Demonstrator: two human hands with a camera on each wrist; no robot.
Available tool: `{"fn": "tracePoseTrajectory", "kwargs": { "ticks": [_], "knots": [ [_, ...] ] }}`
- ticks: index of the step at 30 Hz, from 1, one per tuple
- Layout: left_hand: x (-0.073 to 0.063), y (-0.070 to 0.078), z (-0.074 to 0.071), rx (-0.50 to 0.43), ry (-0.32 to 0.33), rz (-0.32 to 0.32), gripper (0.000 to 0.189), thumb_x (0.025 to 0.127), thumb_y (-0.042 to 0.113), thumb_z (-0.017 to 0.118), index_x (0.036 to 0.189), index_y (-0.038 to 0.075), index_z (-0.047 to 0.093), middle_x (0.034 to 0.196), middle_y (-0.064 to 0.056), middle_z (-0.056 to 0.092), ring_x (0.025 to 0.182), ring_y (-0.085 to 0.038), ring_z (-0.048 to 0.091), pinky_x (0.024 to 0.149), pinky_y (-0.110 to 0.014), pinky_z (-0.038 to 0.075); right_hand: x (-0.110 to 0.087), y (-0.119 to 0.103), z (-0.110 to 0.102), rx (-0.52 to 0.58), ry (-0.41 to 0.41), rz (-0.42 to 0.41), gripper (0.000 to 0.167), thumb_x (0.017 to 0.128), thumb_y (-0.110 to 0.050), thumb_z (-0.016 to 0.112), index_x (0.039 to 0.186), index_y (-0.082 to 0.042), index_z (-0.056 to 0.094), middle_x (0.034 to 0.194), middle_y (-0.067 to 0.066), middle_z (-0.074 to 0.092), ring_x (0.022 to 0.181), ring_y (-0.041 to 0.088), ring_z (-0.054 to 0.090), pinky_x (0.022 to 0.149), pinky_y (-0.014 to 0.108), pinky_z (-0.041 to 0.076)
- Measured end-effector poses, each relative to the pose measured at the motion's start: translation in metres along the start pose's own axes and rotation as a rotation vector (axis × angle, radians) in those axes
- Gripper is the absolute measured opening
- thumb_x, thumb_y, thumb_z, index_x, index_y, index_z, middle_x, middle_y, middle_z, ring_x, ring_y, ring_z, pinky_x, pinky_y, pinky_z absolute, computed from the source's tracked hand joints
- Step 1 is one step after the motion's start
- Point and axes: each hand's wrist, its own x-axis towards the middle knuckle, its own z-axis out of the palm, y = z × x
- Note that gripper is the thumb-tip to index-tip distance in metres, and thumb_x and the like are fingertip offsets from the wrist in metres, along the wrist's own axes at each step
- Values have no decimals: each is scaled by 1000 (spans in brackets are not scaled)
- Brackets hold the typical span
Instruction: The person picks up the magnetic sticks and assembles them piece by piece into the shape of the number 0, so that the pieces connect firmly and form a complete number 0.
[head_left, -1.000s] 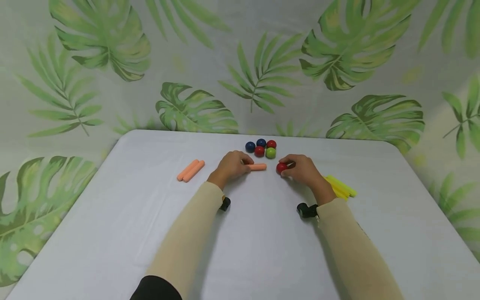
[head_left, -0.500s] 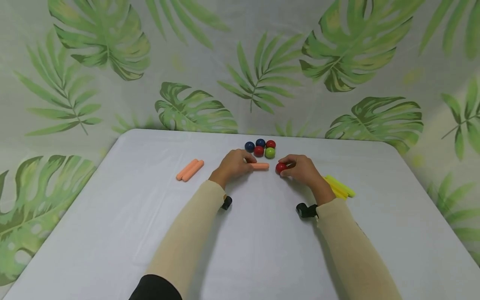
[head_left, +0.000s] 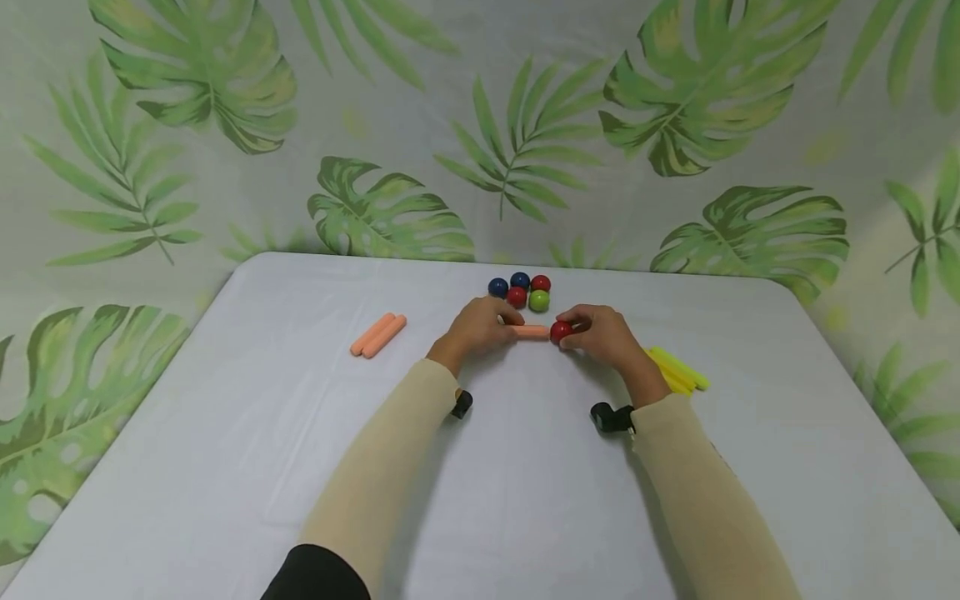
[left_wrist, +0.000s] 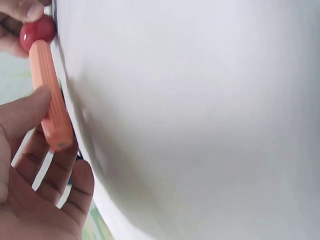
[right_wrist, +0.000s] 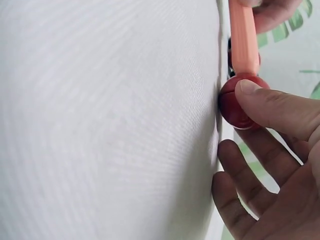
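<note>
A straight, ridged orange stick (head_left: pixel 532 332) is held horizontally just left of a glossy red ball (head_left: pixel 559 332), its end set against the ball, which is likewise held.

No readable lettering, numbers or brands are showing anywhere; just one small mark (left_wrist: pixel 61 144) is sitting on the end of the orange stick (left_wrist: pixel 56 100), looking too blurred to read.

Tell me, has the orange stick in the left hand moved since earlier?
Yes, the orange stick moved right against the resting green ball, meeting the held red ball.
</note>
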Motion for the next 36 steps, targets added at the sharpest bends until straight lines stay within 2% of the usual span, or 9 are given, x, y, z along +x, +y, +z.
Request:
{"fn": "tracePoseTrajectory", "kwargs": {
  "ticks": [4,10,15,20,24,32,36],
  "knots": [
    [3,3,3,16,9,5,26,89,15,70,114,16,75,115,-1,71,106,-19,58,102,-37,48,1,-1,-1,-9,2,-6,40,90,-12,71,130,-12,64,132,16,64,119,33,55,104,46,47],
    [1,4,6,23,10,9,26,88,15,70,113,16,75,113,0,72,104,-19,59,100,-36,48,-1,2,-1,-33,-13,-2,40,90,-13,71,130,-12,64,132,16,64,120,32,55,104,46,48],
    [1,8,1,26,27,18,26,89,14,69,113,16,75,113,0,72,105,-19,59,100,-36,48,-1,1,-2,-28,2,-21,39,90,-12,72,129,-11,64,130,16,65,119,32,56,104,47,47],
    [2,10,0,61,30,31,25,90,13,67,114,16,75,112,-1,72,103,-18,59,100,-35,48,0,0,-2,-25,-1,-6,40,90,-12,72,130,-11,64,132,16,64,120,33,55,105,47,47],
    [1,9,1,79,39,33,25,90,13,67,114,15,74,113,-1,72,103,-19,59,99,-35,49,2,0,-1,-26,-4,-5,41,90,-12,72,130,-12,64,132,16,64,120,32,55,105,47,47],
    [2,3,4,55,60,21,26,90,13,66,115,16,74,114,-2,71,105,-20,58,99,-37,49,4,1,0,-37,-1,-13,41,89,-12,73,129,-12,65,130,16,65,119,32,55,104,47,47],
    [-2,-1,-5,62,73,21,29,90,15,67,119,15,73,119,-4,69,112,-22,58,100,-38,49,4,2,-2,-61,0,-16,42,89,-13,73,130,-13,64,131,15,64,119,32,55,104,47,47]
  ]
}}
